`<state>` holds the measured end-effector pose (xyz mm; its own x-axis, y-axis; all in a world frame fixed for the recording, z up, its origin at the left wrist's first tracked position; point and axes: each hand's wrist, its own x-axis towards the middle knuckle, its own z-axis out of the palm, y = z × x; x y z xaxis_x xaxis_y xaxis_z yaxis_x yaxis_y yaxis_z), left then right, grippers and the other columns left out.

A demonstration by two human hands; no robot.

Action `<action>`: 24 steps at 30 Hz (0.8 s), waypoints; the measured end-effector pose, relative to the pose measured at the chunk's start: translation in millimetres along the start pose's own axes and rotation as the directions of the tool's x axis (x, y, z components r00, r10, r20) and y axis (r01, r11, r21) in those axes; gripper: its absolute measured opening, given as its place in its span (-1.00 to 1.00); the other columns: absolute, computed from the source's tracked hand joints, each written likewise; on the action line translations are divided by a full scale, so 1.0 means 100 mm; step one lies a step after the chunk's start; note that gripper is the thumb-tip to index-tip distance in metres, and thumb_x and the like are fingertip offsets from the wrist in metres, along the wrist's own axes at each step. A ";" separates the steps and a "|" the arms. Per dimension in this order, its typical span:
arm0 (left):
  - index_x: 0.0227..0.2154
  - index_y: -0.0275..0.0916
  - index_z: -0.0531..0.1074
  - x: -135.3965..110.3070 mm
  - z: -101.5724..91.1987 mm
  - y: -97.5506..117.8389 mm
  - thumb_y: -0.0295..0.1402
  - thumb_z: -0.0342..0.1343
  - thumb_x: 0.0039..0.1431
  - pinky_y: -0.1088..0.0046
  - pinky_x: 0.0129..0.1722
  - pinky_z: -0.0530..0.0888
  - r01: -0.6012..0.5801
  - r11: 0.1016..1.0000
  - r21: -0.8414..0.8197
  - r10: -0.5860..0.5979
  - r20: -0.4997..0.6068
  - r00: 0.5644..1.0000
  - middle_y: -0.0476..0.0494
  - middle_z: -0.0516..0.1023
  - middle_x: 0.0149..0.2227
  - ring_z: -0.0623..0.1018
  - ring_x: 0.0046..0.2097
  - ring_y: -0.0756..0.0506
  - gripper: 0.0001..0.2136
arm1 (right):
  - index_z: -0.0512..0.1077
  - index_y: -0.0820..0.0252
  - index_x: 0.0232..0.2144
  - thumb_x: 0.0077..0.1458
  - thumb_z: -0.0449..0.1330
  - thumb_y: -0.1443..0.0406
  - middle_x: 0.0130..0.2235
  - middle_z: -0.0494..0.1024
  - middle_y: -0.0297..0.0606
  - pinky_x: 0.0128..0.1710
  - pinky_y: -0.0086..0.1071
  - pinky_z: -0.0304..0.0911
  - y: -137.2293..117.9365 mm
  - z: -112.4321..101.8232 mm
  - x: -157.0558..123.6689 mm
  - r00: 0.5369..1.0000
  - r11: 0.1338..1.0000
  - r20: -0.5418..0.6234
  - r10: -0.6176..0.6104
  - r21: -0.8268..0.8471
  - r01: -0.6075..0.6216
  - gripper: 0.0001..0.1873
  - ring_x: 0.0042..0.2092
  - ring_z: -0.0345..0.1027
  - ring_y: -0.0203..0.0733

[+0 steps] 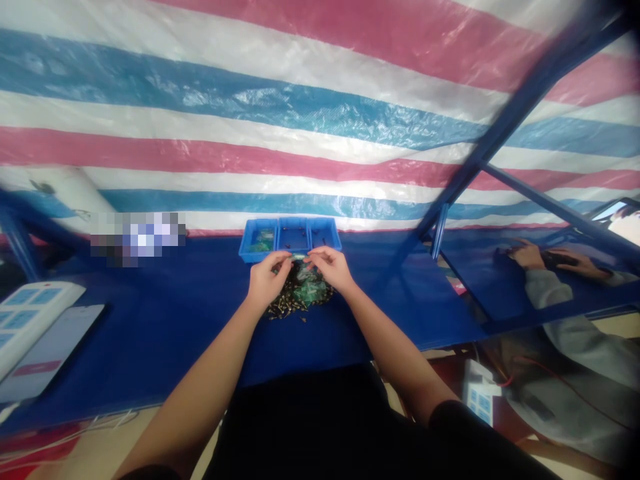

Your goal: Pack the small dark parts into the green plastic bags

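Observation:
My left hand and my right hand meet over the blue table, each pinched closed at the fingertips. Between them is a small, pale greenish piece that looks like the edge of a clear plastic bag; its details are blurred. Under the hands spreads a heap of small brass-coloured screw-like parts. Green-tinted clear plastic bags lie on that heap. Just beyond my fingers stands a row of three joined blue bins. Greenish bags fill part of the left bin; a few small dark parts lie in the others.
At left are a white power strip and a phone. A blue metal frame rises at right. Past it, another person's hands and grey sleeves work. Striped plastic sheeting hangs behind the table.

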<state>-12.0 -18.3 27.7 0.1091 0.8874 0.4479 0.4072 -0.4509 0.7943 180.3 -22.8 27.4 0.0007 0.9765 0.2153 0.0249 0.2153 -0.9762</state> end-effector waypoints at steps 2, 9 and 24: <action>-0.18 -0.18 0.53 0.00 -0.02 0.00 -0.21 0.02 0.21 0.43 -0.19 0.50 -0.002 1.000 0.028 0.002 0.005 1.000 -0.10 0.62 -0.20 0.60 -0.25 -0.08 -0.74 | 0.51 0.17 -0.36 0.05 0.19 -0.04 -0.43 0.60 -0.24 -0.45 -0.40 0.34 -0.02 0.00 0.00 1.000 1.000 -0.015 -0.004 -0.025 0.003 -0.60 -0.42 0.49 -0.20; -0.27 -0.19 0.56 -0.01 -0.02 0.02 -0.16 0.07 0.19 0.44 -0.21 0.50 0.028 1.000 0.015 -0.027 -0.012 1.000 -0.07 0.62 -0.27 0.57 -0.30 -0.07 -0.74 | 0.50 0.19 -0.40 -0.09 0.33 0.05 -0.35 0.62 -0.23 -0.31 -0.35 0.39 0.05 0.01 0.01 0.995 0.997 -0.081 -0.050 -0.067 0.045 -0.66 -0.34 0.50 -0.19; -0.03 -0.20 0.45 0.03 0.01 0.01 -0.15 0.26 0.04 0.41 -0.26 0.49 0.114 0.990 -0.088 -0.117 -0.033 0.993 -0.11 0.63 -0.29 0.55 -0.38 -0.05 -0.56 | 0.53 0.21 -0.31 -0.09 0.34 0.07 -0.33 0.61 -0.21 -0.30 -0.33 0.40 0.12 0.00 0.05 0.995 0.996 -0.079 -0.063 -0.064 0.058 -0.65 -0.34 0.48 -0.20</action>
<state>-10.1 -15.9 29.6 0.0305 0.9305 0.3650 0.3361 -0.3535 0.8730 181.0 -15.5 16.3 0.0785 0.9574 0.2780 0.0887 0.2710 -0.9585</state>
